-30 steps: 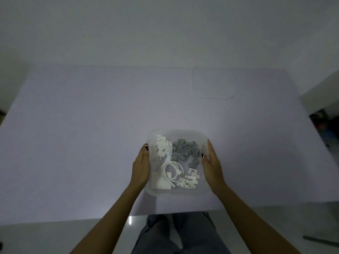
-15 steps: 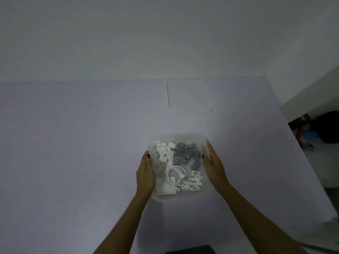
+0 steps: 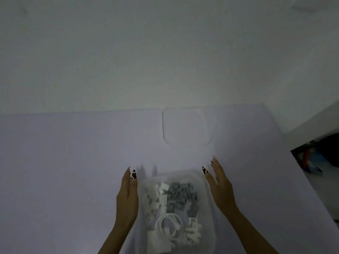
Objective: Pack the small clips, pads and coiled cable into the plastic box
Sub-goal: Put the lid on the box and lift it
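Note:
The clear plastic box [image 3: 206,191] stands on the lilac table near me, between my hands. Inside lie grey clips [image 3: 180,192], white clips and pads [image 3: 156,197] and a coiled white cable [image 3: 169,225]. My left hand [image 3: 127,197] lies flat along the box's left wall with its fingers straight. My right hand [image 3: 221,187] is beside the right wall, fingers stretched forward and slightly lifted off it. Neither hand holds anything.
The box's clear square lid [image 3: 185,127] lies flat on the table [image 3: 73,162] farther back, close to the white wall. The table's right edge drops to a dark gap with clutter [image 3: 311,162].
The view has tilted upward, so the box sits lower in frame. My right hand has eased away from the box wall and reaches forward; my left hand stays alongside the box.

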Demonstrator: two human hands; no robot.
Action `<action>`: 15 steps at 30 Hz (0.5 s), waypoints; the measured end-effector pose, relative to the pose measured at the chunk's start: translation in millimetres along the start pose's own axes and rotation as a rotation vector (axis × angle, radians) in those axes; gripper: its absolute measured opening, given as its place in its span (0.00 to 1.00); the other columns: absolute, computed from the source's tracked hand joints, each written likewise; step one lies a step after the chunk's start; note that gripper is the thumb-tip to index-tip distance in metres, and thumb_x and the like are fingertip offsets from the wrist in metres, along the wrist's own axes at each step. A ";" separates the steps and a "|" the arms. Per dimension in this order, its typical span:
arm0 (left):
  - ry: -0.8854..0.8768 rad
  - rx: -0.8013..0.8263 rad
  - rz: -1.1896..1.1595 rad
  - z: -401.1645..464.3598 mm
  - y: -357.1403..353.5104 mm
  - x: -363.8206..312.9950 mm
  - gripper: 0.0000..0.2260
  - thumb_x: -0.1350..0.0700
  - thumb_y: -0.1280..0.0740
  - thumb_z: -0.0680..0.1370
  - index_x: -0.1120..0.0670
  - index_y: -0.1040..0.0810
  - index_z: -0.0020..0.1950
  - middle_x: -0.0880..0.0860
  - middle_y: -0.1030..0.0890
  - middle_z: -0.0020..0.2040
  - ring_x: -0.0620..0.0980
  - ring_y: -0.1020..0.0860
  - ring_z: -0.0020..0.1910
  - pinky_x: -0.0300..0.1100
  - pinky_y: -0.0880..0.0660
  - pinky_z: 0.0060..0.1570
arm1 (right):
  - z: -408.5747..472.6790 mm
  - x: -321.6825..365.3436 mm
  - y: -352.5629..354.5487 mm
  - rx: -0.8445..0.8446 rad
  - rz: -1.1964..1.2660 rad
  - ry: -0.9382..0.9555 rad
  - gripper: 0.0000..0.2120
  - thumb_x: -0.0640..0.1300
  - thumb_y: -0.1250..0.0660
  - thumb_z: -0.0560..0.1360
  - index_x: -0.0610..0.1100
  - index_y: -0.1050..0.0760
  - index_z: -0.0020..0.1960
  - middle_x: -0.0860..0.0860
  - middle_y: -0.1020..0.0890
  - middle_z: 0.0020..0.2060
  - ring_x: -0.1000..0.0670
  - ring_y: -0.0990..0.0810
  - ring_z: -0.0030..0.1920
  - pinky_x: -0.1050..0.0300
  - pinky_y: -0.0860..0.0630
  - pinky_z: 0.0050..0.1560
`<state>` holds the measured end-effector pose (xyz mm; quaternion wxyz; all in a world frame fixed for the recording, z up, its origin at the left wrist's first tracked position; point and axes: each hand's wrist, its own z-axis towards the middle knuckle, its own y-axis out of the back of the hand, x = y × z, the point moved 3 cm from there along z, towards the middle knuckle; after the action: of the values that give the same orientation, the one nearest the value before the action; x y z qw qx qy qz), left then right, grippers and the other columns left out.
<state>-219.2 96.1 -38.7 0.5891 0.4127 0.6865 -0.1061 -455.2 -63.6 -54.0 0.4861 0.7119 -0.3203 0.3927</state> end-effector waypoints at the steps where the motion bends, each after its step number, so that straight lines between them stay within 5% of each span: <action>1: -0.029 0.003 -0.011 18.6 -6.6 -11.6 0.20 0.51 0.48 0.83 0.48 0.39 0.75 0.45 0.35 0.74 0.41 0.37 0.70 0.39 0.42 0.69 | 20.0 7.8 2.8 -0.009 -0.004 0.005 0.27 0.51 0.36 0.78 0.56 0.40 0.75 0.57 0.31 0.71 0.56 0.33 0.71 0.53 0.34 0.71; 9: -0.105 0.087 0.078 174.5 -115.5 -60.7 0.23 0.48 0.48 0.83 0.53 0.43 0.77 0.50 0.41 0.77 0.48 0.42 0.75 0.39 0.47 0.70 | 187.7 29.3 -10.8 -0.004 -0.092 -0.028 0.31 0.58 0.37 0.77 0.53 0.42 0.76 0.52 0.33 0.73 0.48 0.33 0.71 0.49 0.34 0.71; 12: -0.115 0.124 0.225 218.8 -148.0 -46.2 0.26 0.48 0.50 0.83 0.56 0.53 0.78 0.52 0.53 0.79 0.48 0.56 0.77 0.46 0.57 0.75 | 224.5 18.7 -29.5 0.036 -0.162 -0.043 0.35 0.59 0.39 0.77 0.50 0.49 0.78 0.50 0.40 0.77 0.46 0.40 0.75 0.46 0.40 0.74; 15: -0.143 0.073 0.317 237.4 -164.9 -32.0 0.28 0.48 0.50 0.83 0.58 0.55 0.78 0.54 0.54 0.79 0.48 0.57 0.77 0.46 0.63 0.75 | 237.8 9.7 -41.5 0.025 -0.202 -0.033 0.35 0.58 0.42 0.79 0.47 0.52 0.79 0.51 0.46 0.78 0.45 0.51 0.78 0.46 0.49 0.76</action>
<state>-163.1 -173.1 -133.5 0.6302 0.5284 0.5651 -0.0660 -356.8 -275.3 -115.9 0.5090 0.7529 -0.2500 0.3340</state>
